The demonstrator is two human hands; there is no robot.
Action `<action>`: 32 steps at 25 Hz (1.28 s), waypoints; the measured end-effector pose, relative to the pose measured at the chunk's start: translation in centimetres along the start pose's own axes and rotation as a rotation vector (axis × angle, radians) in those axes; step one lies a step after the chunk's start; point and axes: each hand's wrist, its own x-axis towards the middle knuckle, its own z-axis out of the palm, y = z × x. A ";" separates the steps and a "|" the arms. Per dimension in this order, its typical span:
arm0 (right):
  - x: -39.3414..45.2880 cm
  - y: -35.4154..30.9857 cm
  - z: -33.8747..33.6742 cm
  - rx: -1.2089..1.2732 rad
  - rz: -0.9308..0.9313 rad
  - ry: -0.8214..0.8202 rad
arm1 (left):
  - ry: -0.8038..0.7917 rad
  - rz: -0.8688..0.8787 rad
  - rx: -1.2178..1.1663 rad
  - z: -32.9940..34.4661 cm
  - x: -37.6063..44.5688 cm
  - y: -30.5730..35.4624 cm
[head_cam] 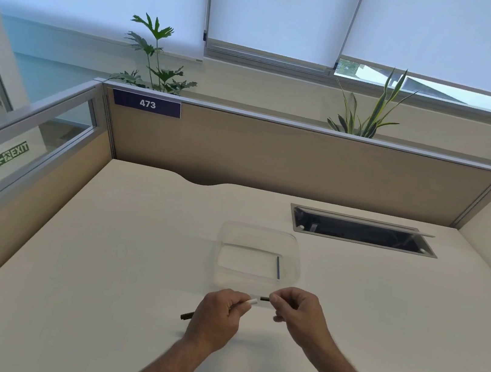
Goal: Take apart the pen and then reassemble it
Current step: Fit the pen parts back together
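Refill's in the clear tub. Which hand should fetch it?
Probably the right hand: the refill lies along the tub's right side, just beyond it. It pinches only a small black piece; the left hand holds the barrel.

Place: my office cubicle | cues: numbered partition label [147,103], worktop [133,248] cable hatch [361,232], exit sign [10,153], window blinds [280,9]

One wide view, from my own head, looking forward and down across the desk [130,264]. My forearms rise from the bottom edge, so my left hand [216,321] and right hand [298,316] sit close, low and centre. Farther off, the view faces the partition [289,160] at the desk's back edge, with the window blinds [280,9] above. Straight lines bow toward the edges.
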 end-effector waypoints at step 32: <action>0.1 0.9 1.1 -0.243 -0.088 -0.141 | -0.073 0.094 0.102 0.5 -0.5 -0.2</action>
